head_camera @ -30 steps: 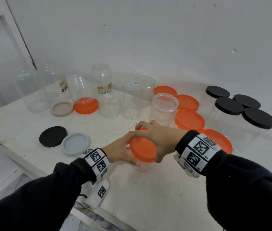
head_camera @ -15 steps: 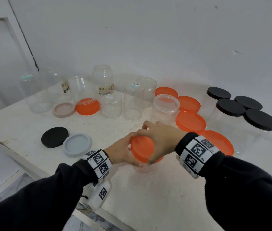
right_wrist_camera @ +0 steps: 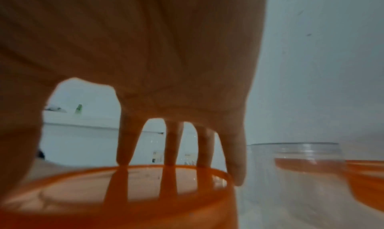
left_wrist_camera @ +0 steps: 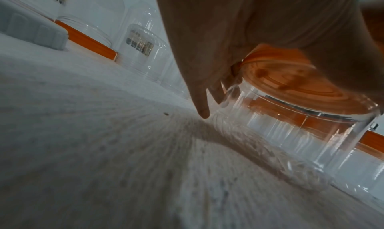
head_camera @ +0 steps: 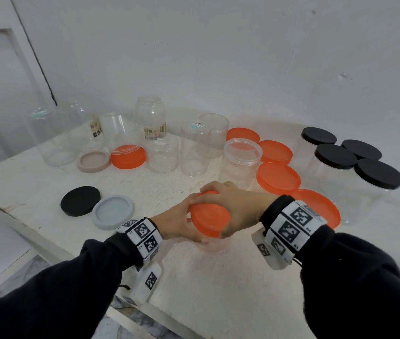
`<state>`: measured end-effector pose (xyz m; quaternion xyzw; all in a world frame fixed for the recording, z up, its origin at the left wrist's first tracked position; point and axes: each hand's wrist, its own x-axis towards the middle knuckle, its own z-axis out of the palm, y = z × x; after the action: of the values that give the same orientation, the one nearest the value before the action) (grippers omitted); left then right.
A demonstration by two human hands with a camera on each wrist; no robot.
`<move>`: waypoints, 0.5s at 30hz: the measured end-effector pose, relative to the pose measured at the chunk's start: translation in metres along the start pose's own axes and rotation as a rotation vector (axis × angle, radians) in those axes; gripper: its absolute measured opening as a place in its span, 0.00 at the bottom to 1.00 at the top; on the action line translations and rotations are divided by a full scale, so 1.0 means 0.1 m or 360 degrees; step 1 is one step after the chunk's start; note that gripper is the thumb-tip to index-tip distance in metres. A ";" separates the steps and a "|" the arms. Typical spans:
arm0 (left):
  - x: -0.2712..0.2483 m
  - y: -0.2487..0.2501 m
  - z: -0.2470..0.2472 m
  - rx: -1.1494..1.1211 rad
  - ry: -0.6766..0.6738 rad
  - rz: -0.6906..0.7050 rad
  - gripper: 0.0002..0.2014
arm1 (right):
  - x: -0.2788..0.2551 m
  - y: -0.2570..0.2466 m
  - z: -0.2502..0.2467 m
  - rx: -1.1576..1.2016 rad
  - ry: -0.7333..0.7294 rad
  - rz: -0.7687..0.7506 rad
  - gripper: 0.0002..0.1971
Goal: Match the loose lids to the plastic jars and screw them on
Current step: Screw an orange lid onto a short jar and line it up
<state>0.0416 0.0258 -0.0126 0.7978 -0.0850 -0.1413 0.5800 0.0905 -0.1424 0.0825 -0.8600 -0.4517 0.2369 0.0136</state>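
Note:
A small clear jar (head_camera: 214,243) stands near the table's front, with an orange lid (head_camera: 207,217) on its mouth. My left hand (head_camera: 181,223) grips the jar (left_wrist_camera: 290,129) from the left side. My right hand (head_camera: 233,206) grips the orange lid (right_wrist_camera: 124,191) from above, fingers curled over its far rim. An open clear jar (head_camera: 241,160) stands just behind, and loose orange lids (head_camera: 278,178) lie to its right. A black lid (head_camera: 80,200) and a grey lid (head_camera: 114,211) lie at the front left.
Several open clear jars (head_camera: 191,148) line the back of the white table (head_camera: 218,289), with a beige lid (head_camera: 93,161) and an orange-based jar (head_camera: 128,155). Several black-lidded jars (head_camera: 336,162) stand at the right. The table's front edge runs under my left forearm.
My right hand has turned on the orange lid, its fingers sweeping round the rim. The left hand keeps its hold on the jar. The view drifted slightly.

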 end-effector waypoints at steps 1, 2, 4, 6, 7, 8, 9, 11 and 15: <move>0.00 0.00 0.00 -0.0015 -0.0008 0.0005 0.53 | 0.01 0.00 0.03 -0.0009 0.0050 0.0021 0.43; 0.00 0.00 0.00 -0.0024 -0.0009 0.0002 0.53 | 0.01 0.00 0.05 -0.0015 0.0106 0.0067 0.42; 0.00 0.00 0.00 -0.0029 -0.0007 -0.0011 0.54 | 0.01 -0.03 0.09 -0.0087 0.0211 0.0180 0.41; 0.00 -0.01 0.00 -0.0009 0.0012 -0.0028 0.55 | 0.02 -0.05 0.11 -0.0216 0.0257 0.0268 0.43; 0.00 -0.02 0.00 0.0000 0.0022 -0.0032 0.55 | 0.02 -0.05 0.10 -0.0241 0.0235 0.0268 0.44; 0.00 -0.02 0.00 0.0004 0.0033 -0.0034 0.55 | 0.02 -0.04 0.08 -0.0228 0.0176 0.0231 0.45; 0.01 -0.01 0.00 0.0006 0.0044 -0.0035 0.54 | 0.01 -0.04 0.05 -0.0193 0.0091 0.0166 0.45; 0.00 0.00 0.00 0.0012 0.0056 -0.0027 0.55 | 0.01 -0.03 0.00 -0.0146 -0.0070 0.0067 0.46; 0.00 -0.01 0.00 -0.0021 0.0059 -0.0044 0.53 | 0.04 -0.07 0.03 -0.0223 0.0097 0.0148 0.42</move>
<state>0.0417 0.0258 -0.0134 0.7974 -0.0621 -0.1350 0.5848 0.0856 -0.1356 0.0800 -0.8858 -0.4260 0.1788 -0.0439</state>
